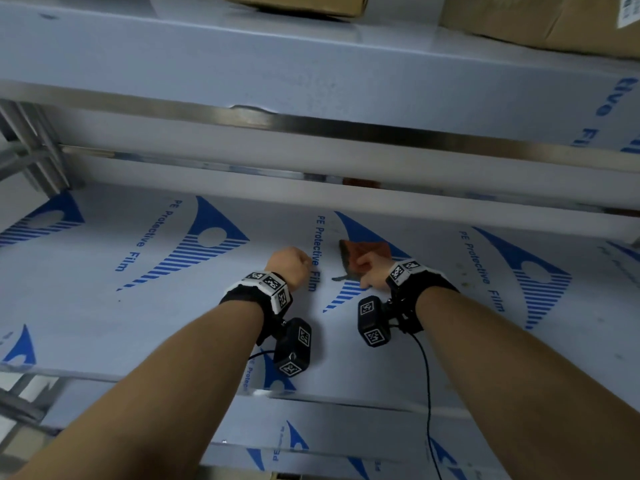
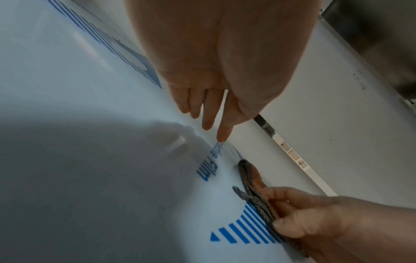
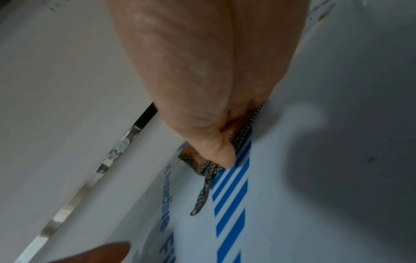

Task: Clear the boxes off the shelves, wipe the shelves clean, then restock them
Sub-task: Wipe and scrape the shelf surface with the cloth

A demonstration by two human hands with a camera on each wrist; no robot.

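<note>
Right hand point(image 1: 369, 270) pinches the cleaning cloth point(image 1: 356, 258) flat on the film-covered shelf point(image 1: 138, 306); left hand point(image 1: 291, 266), fingers extended, touches the film at its 9 o'clock. Wipe with overlapping strokes, pressing evenly.

Cut off by the head view's top edge: two boxes point(image 1: 298, 3) point(image 1: 554, 22) on the upper shelf point(image 1: 242, 53), only bottoms showing. Hidden under the right hand point(image 1: 372, 268): most of the cloth point(image 1: 349, 254). Out of sight in the head view: left hand point(image 1: 289, 266) fingers, behind the knuckles. Blurred in the right wrist view: the cloth's weave and the film point(image 3: 292, 178) print. Unreadable: label on the right box.
</note>
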